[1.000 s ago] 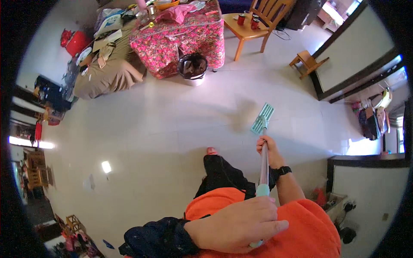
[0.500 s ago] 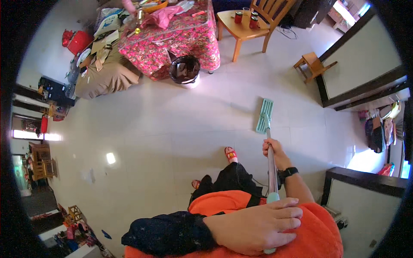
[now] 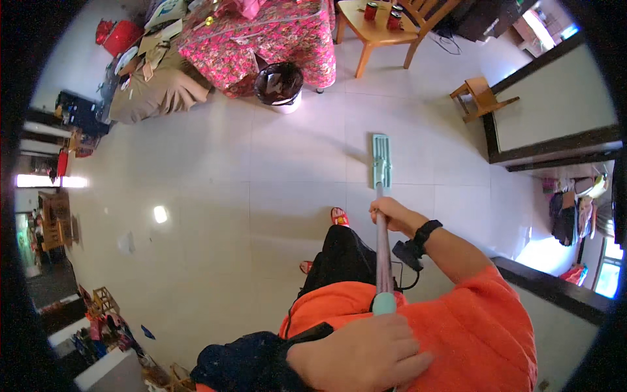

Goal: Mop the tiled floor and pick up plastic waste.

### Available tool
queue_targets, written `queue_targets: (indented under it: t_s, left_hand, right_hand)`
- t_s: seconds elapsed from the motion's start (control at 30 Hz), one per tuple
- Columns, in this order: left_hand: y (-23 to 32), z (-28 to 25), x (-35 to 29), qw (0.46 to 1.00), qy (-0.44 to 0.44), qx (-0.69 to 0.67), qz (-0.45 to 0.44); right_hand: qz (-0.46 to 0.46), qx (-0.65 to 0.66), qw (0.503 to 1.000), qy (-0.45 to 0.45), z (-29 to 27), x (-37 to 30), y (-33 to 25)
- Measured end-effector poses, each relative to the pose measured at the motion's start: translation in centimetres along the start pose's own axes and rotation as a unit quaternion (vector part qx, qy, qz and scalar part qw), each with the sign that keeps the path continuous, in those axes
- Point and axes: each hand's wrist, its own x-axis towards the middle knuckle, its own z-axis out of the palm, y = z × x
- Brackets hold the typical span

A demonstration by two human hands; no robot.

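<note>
A flat mop with a pale green rectangular head [image 3: 382,161] and a metal pole [image 3: 384,261] reaches away from my body. Its head lies flat on the tiled floor, well ahead of my feet. My right hand [image 3: 390,214] is wrapped round the pole a short way above the head; a black band sits on that wrist. Close to my torso, my left hand [image 3: 362,353] is curled over the pole's upper end, just behind a pale green collar [image 3: 384,303]. Part of the grip is hidden beneath this hand, and its fingers are slightly blurred.
A lined waste bin [image 3: 279,85] stands by the table with a floral cloth [image 3: 268,49]. A wooden chair [image 3: 379,32] holds red cans. A small stool [image 3: 481,98] is beside the right wall. My feet wear red sandals [image 3: 339,216].
The mop head has slid left and its pole stands straighter ahead. Both hands have shifted left with it. The view has also moved slightly, and the bin and chair appear higher.
</note>
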Motion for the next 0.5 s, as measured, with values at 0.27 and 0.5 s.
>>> queue_targets:
  t_s: [0.27, 0.5]
  left_hand:
    - [3.7, -0.1, -8.1, 0.959, 0.239, 0.079, 0.128]
    - [9.5, 0.8, -10.7, 0.963, 0.169, 0.200, -0.068]
  right_hand:
    - [-0.113, -0.183, 0.958, -0.188, 12.4, 0.7, 3.1]
    - [-0.011, -0.124, 0.961, -0.248, 24.7, -0.1, 8.1]
